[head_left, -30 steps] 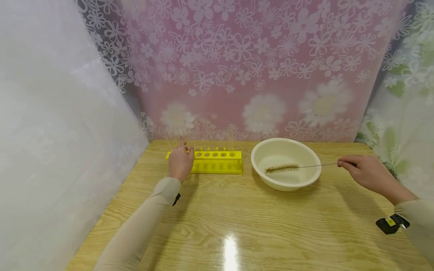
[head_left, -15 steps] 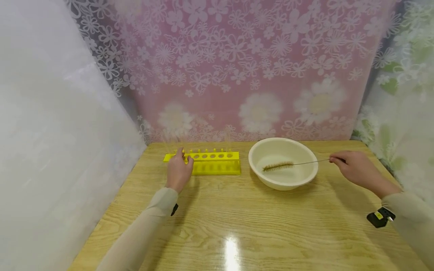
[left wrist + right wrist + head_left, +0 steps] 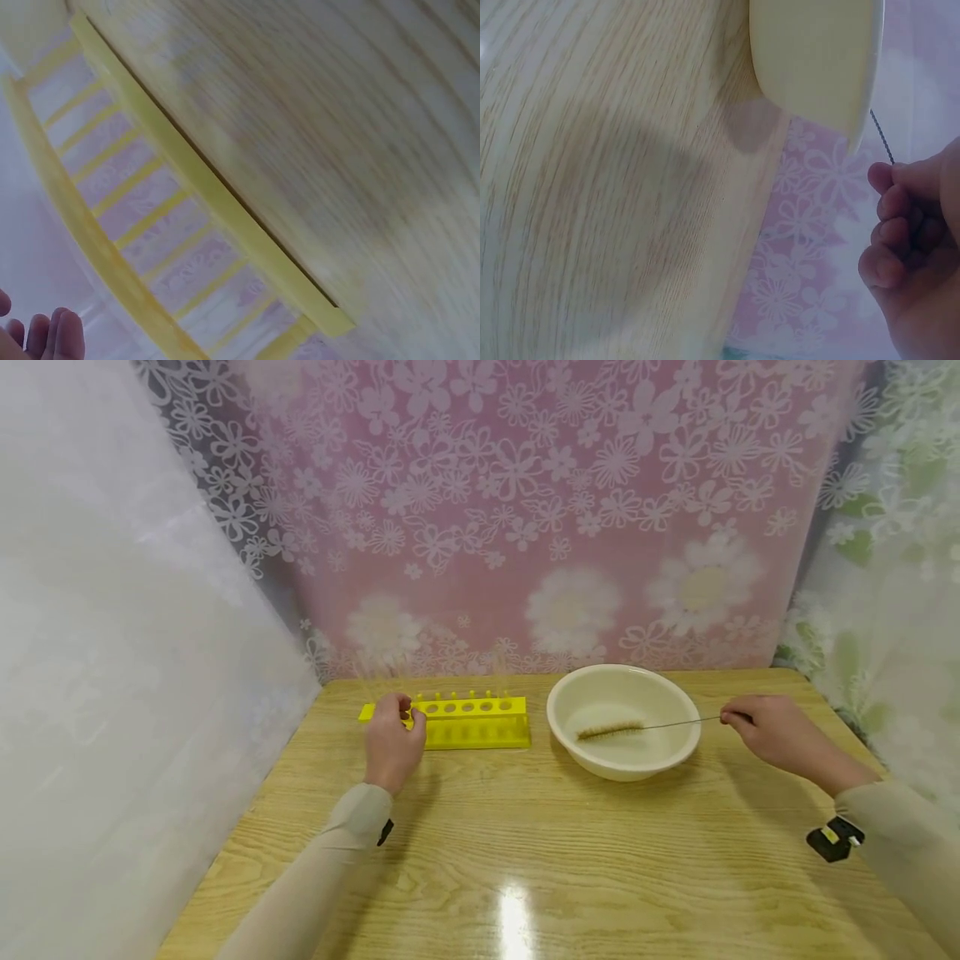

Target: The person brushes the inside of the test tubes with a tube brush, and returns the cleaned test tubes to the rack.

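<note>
At the left end of the yellow test tube rack [image 3: 480, 712], my left hand [image 3: 393, 743] curls its fingers and thumb round a clear test tube [image 3: 401, 668]; the glass is faint and its lower part is hidden. Beside it, more clear tubes rise from the rack. In the left wrist view, the fingertips [image 3: 67, 334] appear at the lower left corner beside the rack. My right hand [image 3: 776, 735] pinches the twisted wire handle [image 3: 883, 137] of a test tube brush, whose brown bristles [image 3: 611, 730] lie over the inside of the cream basin [image 3: 558, 714].
The rack and basin stand near the back of the wooden table [image 3: 480, 843], with a narrow gap between them. Another clear tube [image 3: 500, 672] stands at the rack's right end. A pink flowered curtain [image 3: 480, 527] hangs behind; a white sheet [image 3: 150, 693] borders the left.
My left hand has moved down slightly, closer to the rack's top. The view has shifted a little, and the right hand with the brush appears slightly farther left.
</note>
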A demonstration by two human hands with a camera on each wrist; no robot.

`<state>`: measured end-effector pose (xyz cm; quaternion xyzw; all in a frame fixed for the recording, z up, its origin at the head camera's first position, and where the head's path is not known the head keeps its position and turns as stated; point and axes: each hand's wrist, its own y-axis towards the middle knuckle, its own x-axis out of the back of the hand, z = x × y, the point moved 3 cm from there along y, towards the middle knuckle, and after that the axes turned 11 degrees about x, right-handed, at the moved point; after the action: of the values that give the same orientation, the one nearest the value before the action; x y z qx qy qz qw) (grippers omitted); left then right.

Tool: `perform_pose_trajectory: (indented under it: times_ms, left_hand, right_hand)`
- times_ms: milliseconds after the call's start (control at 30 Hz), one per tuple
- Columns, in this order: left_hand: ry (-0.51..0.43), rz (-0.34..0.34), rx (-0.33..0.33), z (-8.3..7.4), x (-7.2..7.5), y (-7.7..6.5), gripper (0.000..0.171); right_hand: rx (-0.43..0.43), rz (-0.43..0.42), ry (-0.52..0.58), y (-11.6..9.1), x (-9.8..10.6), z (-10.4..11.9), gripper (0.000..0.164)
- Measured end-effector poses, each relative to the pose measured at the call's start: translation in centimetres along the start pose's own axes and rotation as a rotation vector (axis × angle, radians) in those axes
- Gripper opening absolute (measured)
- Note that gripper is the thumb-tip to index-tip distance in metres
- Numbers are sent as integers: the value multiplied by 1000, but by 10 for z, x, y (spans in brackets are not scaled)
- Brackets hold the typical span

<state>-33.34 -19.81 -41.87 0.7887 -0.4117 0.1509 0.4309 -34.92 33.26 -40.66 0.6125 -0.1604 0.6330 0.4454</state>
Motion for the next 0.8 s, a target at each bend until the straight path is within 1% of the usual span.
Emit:
perform_pose_trajectory:
  times_ms: [100, 200, 233, 333, 467, 533, 633, 800]
  left_hand:
    - [-13, 9, -55, -10, -7, -2, 14]
    - [-29, 57, -88, -21, -18, -3, 16]
    - [-33, 78, -87, -25, -22, -3, 17]
    - [-38, 163, -64, -36, -34, -1, 20]
    - [-59, 287, 3, -49, -49, 2, 29]
    - [-70, 330, 30, -55, -55, 4, 35]
    - [-83, 371, 42, -64, -63, 7, 40]
    - [-89, 393, 16, -74, -70, 11, 45]
  right_hand:
    - [2, 28, 21, 5, -2, -4, 15]
    - [0, 57, 67, 8, -4, -9, 16]
    - [-2, 64, 90, 9, -5, -11, 17]
    - [-8, 74, 160, 12, -9, -14, 19]
    - [-26, 73, 229, 13, -12, -15, 22]
    - [-43, 80, 256, 13, -13, -16, 25]
    - [-87, 105, 273, 13, -13, -16, 30]
    - [-173, 108, 314, 7, -11, -14, 36]
